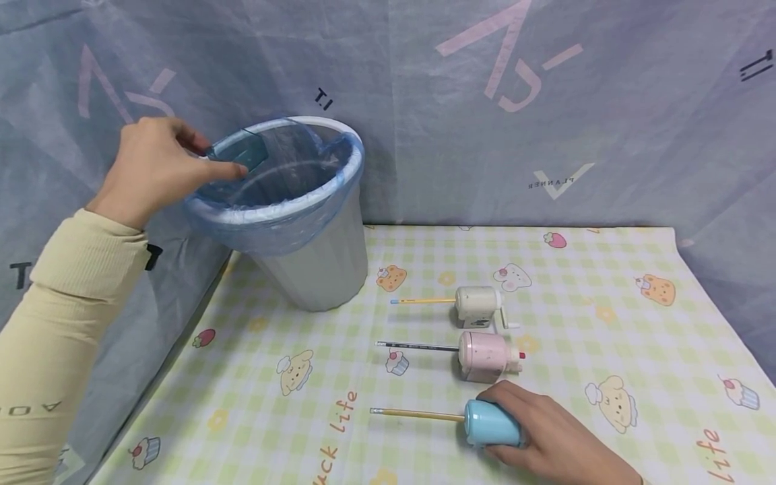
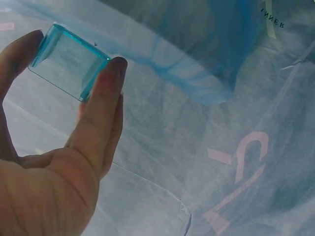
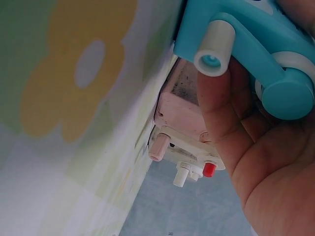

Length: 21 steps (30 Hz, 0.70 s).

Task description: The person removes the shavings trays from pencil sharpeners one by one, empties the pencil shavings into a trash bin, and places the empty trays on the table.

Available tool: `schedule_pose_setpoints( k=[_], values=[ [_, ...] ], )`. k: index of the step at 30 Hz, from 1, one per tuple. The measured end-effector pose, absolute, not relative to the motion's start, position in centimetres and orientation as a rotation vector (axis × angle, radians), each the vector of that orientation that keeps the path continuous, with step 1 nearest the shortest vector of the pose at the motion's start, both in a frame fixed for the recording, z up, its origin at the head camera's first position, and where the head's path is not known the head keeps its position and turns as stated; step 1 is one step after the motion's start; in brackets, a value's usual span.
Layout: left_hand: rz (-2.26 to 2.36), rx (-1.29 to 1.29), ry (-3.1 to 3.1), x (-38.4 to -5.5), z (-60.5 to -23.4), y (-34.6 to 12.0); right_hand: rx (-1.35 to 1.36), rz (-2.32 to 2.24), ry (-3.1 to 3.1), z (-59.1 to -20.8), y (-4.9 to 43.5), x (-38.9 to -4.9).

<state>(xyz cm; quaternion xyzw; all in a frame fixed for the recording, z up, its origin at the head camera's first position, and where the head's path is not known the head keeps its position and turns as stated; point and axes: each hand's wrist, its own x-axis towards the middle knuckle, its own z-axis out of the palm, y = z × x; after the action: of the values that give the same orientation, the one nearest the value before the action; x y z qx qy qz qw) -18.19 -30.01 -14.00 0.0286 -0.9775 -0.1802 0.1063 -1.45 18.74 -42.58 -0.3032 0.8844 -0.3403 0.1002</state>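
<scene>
My left hand pinches a small clear teal plastic shavings drawer between thumb and fingers, over the near-left rim of the lined trash bin. In the left wrist view no shavings show inside the drawer. My right hand grips a blue crank pencil sharpener lying on the cloth. A yellow pencil sticks out of its left end. The right wrist view shows its blue crank arm with a white knob, next to the curled fingers.
Behind the blue sharpener lie a pink sharpener with a black pencil and a cream sharpener with an orange pencil. A blue plastic bag lines the bin. Grey-blue fabric hangs behind the checked tablecloth.
</scene>
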Motion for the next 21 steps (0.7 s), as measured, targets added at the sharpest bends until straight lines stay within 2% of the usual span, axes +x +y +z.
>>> schedule_pose_setpoints(
  k=[21],
  values=[
    [-0.614,0.094,-2.815,-15.6,-13.8,-29.5,-1.028,-1.018,2.725,-43.1,18.6,-1.3]
  ],
)
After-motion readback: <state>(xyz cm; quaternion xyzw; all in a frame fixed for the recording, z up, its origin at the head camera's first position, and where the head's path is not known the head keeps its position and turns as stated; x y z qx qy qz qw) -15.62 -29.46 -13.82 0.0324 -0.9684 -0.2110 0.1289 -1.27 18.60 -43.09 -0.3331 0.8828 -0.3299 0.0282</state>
